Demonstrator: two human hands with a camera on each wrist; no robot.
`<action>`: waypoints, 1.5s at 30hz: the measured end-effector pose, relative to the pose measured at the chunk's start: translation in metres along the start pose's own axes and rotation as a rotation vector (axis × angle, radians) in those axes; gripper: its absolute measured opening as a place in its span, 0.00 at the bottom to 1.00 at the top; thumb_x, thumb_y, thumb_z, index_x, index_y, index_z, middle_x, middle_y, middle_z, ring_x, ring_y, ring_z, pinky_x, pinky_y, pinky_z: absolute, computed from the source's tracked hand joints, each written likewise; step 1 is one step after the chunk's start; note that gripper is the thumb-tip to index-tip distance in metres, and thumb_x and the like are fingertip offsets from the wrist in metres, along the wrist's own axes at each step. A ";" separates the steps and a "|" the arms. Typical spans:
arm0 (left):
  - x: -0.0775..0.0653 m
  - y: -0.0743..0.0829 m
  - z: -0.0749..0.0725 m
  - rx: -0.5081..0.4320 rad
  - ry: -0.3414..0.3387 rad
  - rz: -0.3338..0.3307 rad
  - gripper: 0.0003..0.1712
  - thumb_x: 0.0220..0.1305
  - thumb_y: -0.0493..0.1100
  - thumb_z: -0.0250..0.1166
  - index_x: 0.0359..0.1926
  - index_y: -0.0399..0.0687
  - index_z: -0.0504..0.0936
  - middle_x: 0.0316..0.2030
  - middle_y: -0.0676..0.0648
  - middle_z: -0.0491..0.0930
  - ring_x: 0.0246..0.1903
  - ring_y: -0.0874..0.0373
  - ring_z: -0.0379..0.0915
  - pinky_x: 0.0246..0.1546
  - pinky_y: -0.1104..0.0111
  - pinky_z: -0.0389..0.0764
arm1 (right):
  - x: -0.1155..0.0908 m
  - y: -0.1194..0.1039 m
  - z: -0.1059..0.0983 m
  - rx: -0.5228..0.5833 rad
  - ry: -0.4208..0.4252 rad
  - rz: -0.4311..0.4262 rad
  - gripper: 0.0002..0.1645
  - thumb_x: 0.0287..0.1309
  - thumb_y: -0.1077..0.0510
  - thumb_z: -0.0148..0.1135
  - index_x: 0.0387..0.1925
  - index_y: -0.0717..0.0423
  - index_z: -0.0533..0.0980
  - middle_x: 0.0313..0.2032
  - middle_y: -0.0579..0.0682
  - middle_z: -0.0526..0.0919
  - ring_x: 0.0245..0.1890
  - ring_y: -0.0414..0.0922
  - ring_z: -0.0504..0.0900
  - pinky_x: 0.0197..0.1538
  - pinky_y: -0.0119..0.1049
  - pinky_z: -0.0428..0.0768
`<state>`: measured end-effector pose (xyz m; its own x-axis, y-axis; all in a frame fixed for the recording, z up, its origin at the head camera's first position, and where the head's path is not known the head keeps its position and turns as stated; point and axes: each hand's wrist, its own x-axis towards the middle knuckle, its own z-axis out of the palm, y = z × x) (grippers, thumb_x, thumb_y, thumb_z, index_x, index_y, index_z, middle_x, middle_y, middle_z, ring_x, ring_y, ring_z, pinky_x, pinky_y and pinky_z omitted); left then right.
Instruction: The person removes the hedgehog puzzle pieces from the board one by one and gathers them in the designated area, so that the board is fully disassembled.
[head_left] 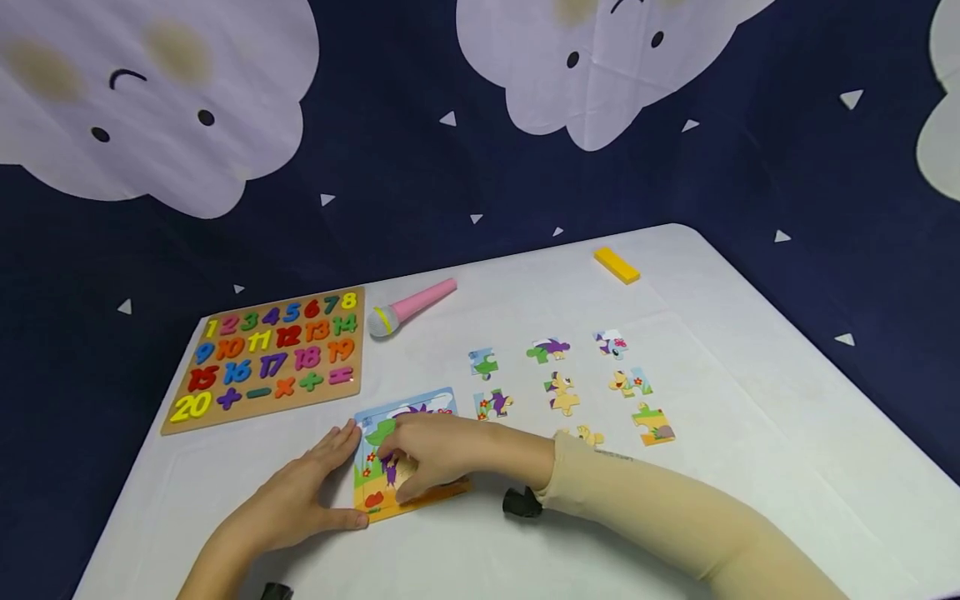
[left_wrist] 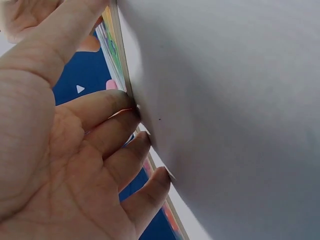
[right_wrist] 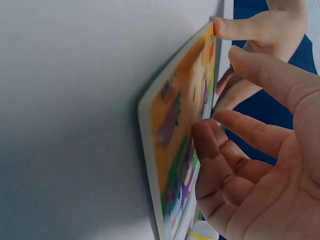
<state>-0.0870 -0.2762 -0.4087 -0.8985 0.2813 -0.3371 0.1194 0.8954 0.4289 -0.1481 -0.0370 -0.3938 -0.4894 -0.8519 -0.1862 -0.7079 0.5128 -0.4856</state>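
A jigsaw puzzle board [head_left: 427, 500] with a colourful cartoon picture lies flat at the front of the white table. My left hand [head_left: 296, 496] rests along its left edge, fingertips near the upper corner and thumb at the lower one. Over the picture hovers my right hand [head_left: 450, 450], fingers loosely bent. In the right wrist view its fingertips [right_wrist: 205, 135] come down on or just above the board's surface [right_wrist: 160, 120]; no piece shows between them. Part of the picture is hidden under this hand.
Several loose jigsaw pieces [head_left: 562, 393] lie spread right of the board, one partly behind the right forearm. A wooden number board [head_left: 255, 392] is at the left, a pink toy microphone [head_left: 423, 302] at the back, and a yellow block [head_left: 617, 265] at the back right.
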 end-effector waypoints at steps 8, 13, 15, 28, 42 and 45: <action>0.000 -0.002 0.000 -0.001 0.003 0.009 0.73 0.45 0.72 0.83 0.84 0.44 0.61 0.84 0.38 0.55 0.83 0.29 0.47 0.75 0.28 0.60 | 0.011 -0.002 0.003 0.039 -0.026 -0.047 0.32 0.62 0.47 0.80 0.64 0.54 0.84 0.39 0.40 0.85 0.35 0.32 0.72 0.40 0.20 0.72; -0.004 -0.004 0.001 0.000 0.014 0.004 0.72 0.45 0.71 0.83 0.83 0.43 0.62 0.84 0.37 0.55 0.83 0.29 0.48 0.74 0.27 0.61 | 0.016 -0.004 0.007 0.063 -0.036 -0.031 0.35 0.59 0.49 0.82 0.65 0.56 0.83 0.39 0.39 0.84 0.36 0.31 0.74 0.42 0.18 0.74; -0.004 -0.005 0.001 0.002 0.017 0.006 0.72 0.45 0.71 0.82 0.83 0.43 0.62 0.84 0.37 0.55 0.83 0.29 0.48 0.74 0.27 0.61 | 0.016 -0.006 0.008 0.060 -0.028 -0.010 0.37 0.57 0.50 0.84 0.65 0.56 0.83 0.42 0.40 0.86 0.38 0.31 0.75 0.46 0.19 0.76; -0.002 -0.001 -0.001 -0.001 0.013 0.003 0.72 0.45 0.71 0.83 0.83 0.43 0.61 0.84 0.37 0.55 0.83 0.29 0.48 0.73 0.25 0.59 | 0.015 -0.014 0.009 0.002 0.024 0.068 0.36 0.50 0.48 0.88 0.59 0.49 0.83 0.42 0.38 0.84 0.39 0.31 0.76 0.48 0.23 0.79; -0.002 -0.001 -0.001 -0.014 0.008 0.010 0.72 0.45 0.71 0.83 0.83 0.44 0.62 0.84 0.38 0.55 0.83 0.29 0.47 0.74 0.25 0.59 | 0.018 -0.018 0.013 0.042 0.055 0.124 0.35 0.47 0.48 0.90 0.56 0.51 0.84 0.38 0.37 0.84 0.36 0.33 0.75 0.42 0.24 0.77; -0.002 0.000 0.000 -0.013 0.008 0.007 0.72 0.45 0.70 0.83 0.83 0.44 0.62 0.84 0.38 0.55 0.83 0.29 0.47 0.73 0.25 0.58 | 0.017 -0.019 0.013 0.017 0.052 0.129 0.37 0.45 0.47 0.90 0.57 0.49 0.84 0.43 0.37 0.86 0.38 0.32 0.75 0.47 0.25 0.79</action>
<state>-0.0854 -0.2770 -0.4078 -0.9010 0.2845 -0.3275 0.1200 0.8889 0.4421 -0.1368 -0.0628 -0.3993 -0.6015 -0.7725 -0.2037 -0.6293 0.6152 -0.4749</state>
